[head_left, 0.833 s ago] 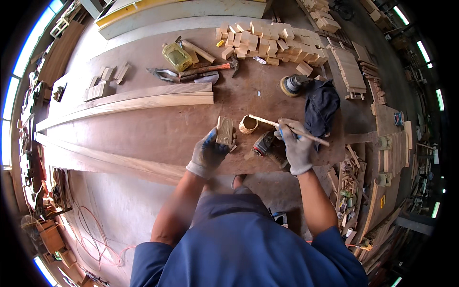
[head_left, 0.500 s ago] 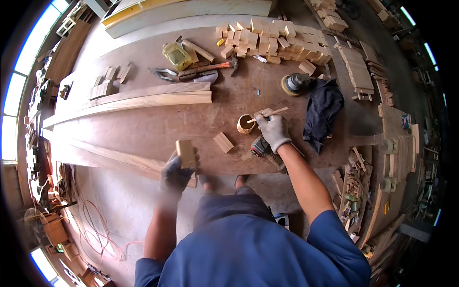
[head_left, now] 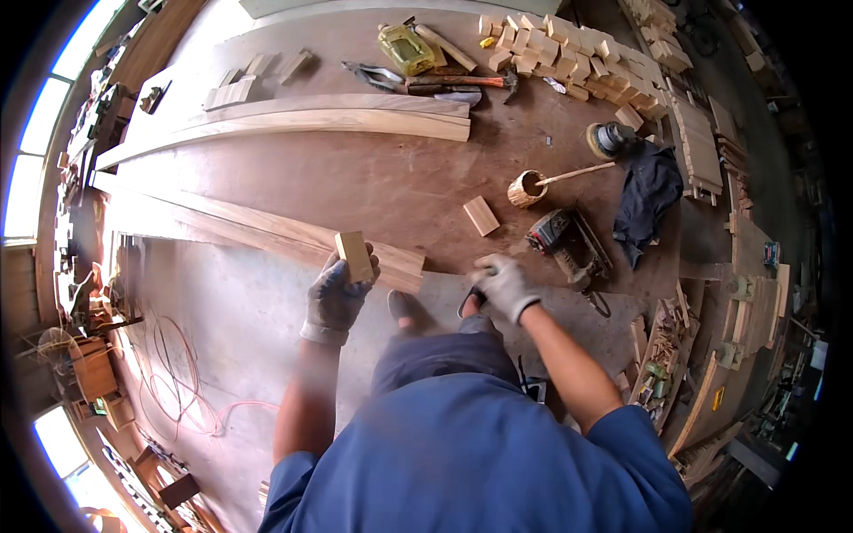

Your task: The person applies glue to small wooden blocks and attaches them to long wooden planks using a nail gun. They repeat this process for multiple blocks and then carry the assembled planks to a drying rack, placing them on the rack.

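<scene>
Grey-gloved, with left hand (head_left: 338, 298) curled around a wooden block (head_left: 354, 257), slightly tilted, near the ends of the long boards (head_left: 400, 262); over or just in front of them, cannot tell. With right hand (head_left: 508, 286) blurred by the table (head_left: 355, 178), well apart from that block: no object visible, too smeared to judge how wide or narrow. Seemingly at the block-handling step, with stick (head_left: 577, 173) resting in round pot (head_left: 522, 189). Likely calling next for a firm left grip, clear of the boards.
</scene>
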Available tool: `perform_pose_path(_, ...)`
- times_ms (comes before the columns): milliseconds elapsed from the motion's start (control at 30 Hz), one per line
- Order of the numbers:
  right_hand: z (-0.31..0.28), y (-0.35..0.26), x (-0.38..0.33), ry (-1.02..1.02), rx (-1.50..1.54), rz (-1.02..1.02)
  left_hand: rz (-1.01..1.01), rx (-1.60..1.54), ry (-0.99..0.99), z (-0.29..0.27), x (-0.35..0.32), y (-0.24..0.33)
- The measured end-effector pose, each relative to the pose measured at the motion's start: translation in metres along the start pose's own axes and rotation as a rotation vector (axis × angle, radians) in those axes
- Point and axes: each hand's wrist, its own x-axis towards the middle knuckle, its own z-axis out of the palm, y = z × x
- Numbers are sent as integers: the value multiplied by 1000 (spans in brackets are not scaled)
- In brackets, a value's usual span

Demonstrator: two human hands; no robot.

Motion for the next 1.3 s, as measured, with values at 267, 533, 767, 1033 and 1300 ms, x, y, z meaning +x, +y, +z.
perform_pose_path(267,131,34,8,-100,-124,88,-87,65,-18,-41,-38,17)
perform_pose_path(533,99,-47,28,-127,-91,232,-73,108,104,-57,-70,-7)
perform_pose_path(767,132,-10,42,-78,159,416,-124,194,97,-36,-63,-38)
perform_pose_path(1033,107,-48,54,-173,4,384,-141,99,81,-34,-67,-46)
perform_pose_path(1300,96,-32,66,-209,144,220,-162,84,98,-43,-68,-55)
